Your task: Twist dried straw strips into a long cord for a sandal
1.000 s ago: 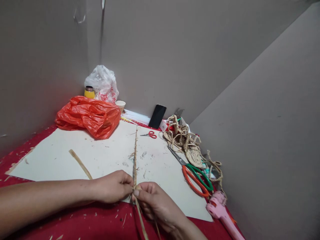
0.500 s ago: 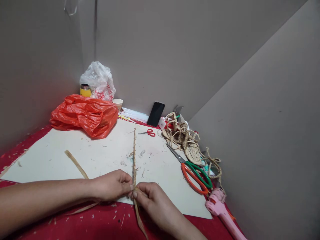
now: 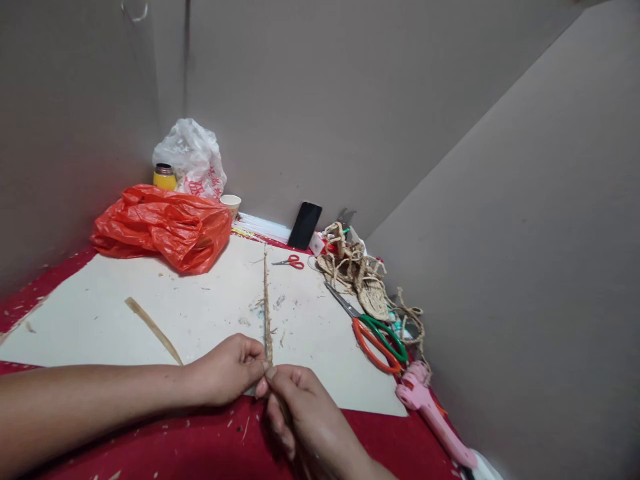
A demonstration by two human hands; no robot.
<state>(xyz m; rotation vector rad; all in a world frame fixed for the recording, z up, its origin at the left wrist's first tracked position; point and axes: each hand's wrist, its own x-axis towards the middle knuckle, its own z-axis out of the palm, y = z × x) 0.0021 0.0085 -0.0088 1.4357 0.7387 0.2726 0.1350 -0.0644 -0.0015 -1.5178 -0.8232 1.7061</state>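
A thin braided straw cord [image 3: 267,307] runs up the white board [image 3: 210,307] away from me. At its near end my left hand [image 3: 233,367] pinches it between thumb and fingers. My right hand [image 3: 300,400] pinches the same spot from the other side, the two thumbs almost touching. Loose straw strands hang below my right hand, partly hidden by its fingers. A flat strip of dry leaf [image 3: 153,328] lies on the board beyond my left forearm, its near end hidden behind the arm.
Large scissors [image 3: 373,333] with green and orange handles lie at the right, beside a pink tool [image 3: 430,417] and a heap of woven straw pieces [image 3: 360,273]. Farther back are small red scissors [image 3: 290,262], a black phone [image 3: 305,225], a paper cup [image 3: 231,204], an orange plastic bag [image 3: 165,230] and a yellow jar [image 3: 164,177].
The view has shifted slightly. My right hand's lower fingers have uncurled downward around the loose strands, and the strand trailing under my left forearm is out of sight. Both hands still pinch the cord.
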